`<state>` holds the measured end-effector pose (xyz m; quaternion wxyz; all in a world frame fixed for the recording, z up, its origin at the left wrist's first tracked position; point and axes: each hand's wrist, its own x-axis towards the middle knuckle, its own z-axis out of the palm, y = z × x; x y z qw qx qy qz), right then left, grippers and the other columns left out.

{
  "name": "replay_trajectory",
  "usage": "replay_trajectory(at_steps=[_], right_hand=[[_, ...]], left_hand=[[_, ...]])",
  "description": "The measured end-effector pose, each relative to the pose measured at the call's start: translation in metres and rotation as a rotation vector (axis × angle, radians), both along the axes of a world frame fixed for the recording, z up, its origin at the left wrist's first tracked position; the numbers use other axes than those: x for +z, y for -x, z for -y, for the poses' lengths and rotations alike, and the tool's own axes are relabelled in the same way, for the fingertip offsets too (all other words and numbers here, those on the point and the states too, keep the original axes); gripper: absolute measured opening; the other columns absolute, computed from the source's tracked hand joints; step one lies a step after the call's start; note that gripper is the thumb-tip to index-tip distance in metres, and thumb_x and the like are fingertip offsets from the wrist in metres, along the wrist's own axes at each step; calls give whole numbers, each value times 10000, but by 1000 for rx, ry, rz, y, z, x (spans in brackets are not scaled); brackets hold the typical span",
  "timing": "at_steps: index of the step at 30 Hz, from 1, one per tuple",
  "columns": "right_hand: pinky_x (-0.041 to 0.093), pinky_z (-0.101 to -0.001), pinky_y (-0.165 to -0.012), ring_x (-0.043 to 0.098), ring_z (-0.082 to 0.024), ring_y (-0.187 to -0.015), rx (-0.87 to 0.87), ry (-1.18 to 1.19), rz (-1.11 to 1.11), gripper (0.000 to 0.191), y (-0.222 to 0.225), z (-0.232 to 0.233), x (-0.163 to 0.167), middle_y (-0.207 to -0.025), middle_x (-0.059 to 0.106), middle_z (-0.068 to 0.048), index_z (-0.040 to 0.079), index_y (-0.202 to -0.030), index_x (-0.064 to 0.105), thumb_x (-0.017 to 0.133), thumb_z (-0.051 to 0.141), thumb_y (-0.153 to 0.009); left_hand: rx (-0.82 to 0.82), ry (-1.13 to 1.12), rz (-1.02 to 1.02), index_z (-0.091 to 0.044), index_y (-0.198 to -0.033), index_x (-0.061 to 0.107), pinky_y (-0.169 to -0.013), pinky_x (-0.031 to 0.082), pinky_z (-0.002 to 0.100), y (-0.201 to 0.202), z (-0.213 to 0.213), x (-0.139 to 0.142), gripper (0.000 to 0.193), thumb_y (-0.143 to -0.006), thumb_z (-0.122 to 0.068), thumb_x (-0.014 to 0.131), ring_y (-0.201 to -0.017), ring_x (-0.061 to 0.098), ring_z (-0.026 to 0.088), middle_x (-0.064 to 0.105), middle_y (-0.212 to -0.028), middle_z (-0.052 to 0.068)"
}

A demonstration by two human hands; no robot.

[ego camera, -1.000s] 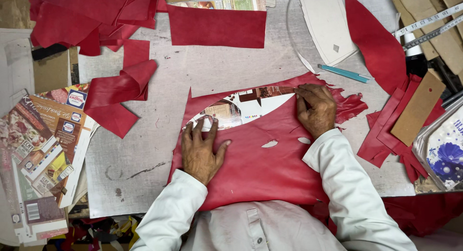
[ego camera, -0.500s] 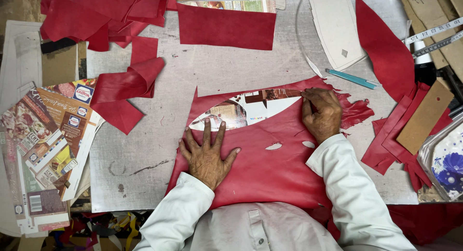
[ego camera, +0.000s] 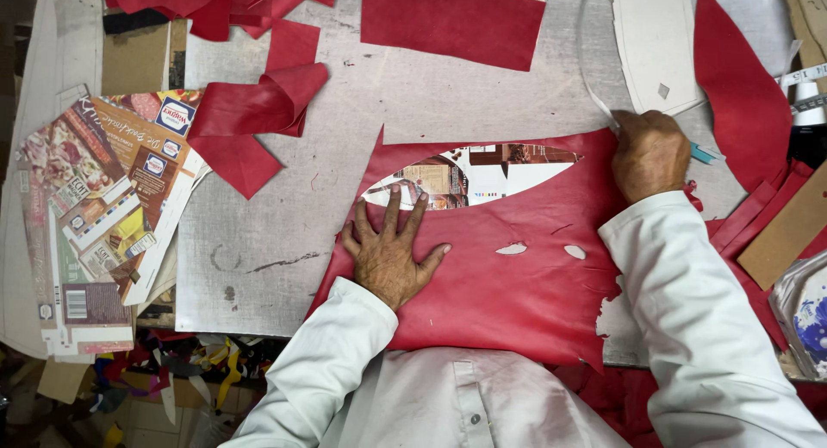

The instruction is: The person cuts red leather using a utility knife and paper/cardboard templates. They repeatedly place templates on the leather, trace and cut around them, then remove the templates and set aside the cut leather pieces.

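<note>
A large red leather sheet (ego camera: 517,284) lies on the grey work board (ego camera: 258,233) in front of me. It has a long leaf-shaped cut-out (ego camera: 469,177) that shows printed paper beneath, plus a few small holes. My left hand (ego camera: 389,257) presses flat on the sheet's left part, fingers spread, just below the cut-out. My right hand (ego camera: 648,153) is closed at the sheet's upper right corner around a teal-handled tool (ego camera: 702,153). The tool's teal end sticks out to the right and a thin pale tip to the upper left.
Printed cardboard sheets (ego camera: 95,207) are stacked at the left edge. Red scraps (ego camera: 258,103) and a red rectangle (ego camera: 452,21) lie at the back. A white pattern card (ego camera: 655,43), a curved red piece (ego camera: 741,95), a brown card (ego camera: 788,228) and a tape measure (ego camera: 805,73) are at the right.
My right hand left the cut-out's edge and moved up and right onto the teal tool, closing on it. My left hand opened flat on the leather.
</note>
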<state>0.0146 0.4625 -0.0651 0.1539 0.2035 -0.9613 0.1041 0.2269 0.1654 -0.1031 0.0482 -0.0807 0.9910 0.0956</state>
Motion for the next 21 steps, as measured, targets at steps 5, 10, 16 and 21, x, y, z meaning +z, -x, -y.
replay_trajectory(at_steps=[5, 10, 16, 21], right_hand=[[586, -428, -895, 703, -350, -1036, -31, 17, -167, 295, -1, -3, 15, -1111, 741, -158, 42, -1153, 770, 720, -15, -867], [579, -486, -812, 698, -399, -916, -106, -94, -41, 300, 2, -17, 12, -1007, 719, -215, 75, -1141, 801, 734, -17, -863], [577, -475, -807, 688, -397, -901, -66, -95, -93, 261, 9, -30, 21, -992, 686, -237, -22, -1059, 702, 642, -83, -812], [615, -337, -848, 748, -238, -977, 116, 761, -223, 39, -50, 16, 28, -1108, 659, -171, -30, -1210, 541, 554, -63, -1193]], left_hand=[[5, -15, -15, -334, -1549, 383, -1005, 224, 735, -2, 2, 0, 851, -834, -764, 544, -1388, 225, 585, 248, -1651, 117], [4, -10, -56, -328, -1554, 396, -1020, 234, 739, -4, 1, -1, 849, -842, -763, 550, -1396, 238, 574, 294, -1616, 123], [-3, -3, -59, -320, -1561, 380, -1010, 236, 739, -4, 3, -3, 852, -852, -769, 530, -1394, 233, 575, 302, -1618, 126], [-5, 3, -57, -349, -1563, 376, -1014, 242, 730, -5, 3, -4, 834, -861, -780, 505, -1398, 227, 569, 304, -1624, 115]])
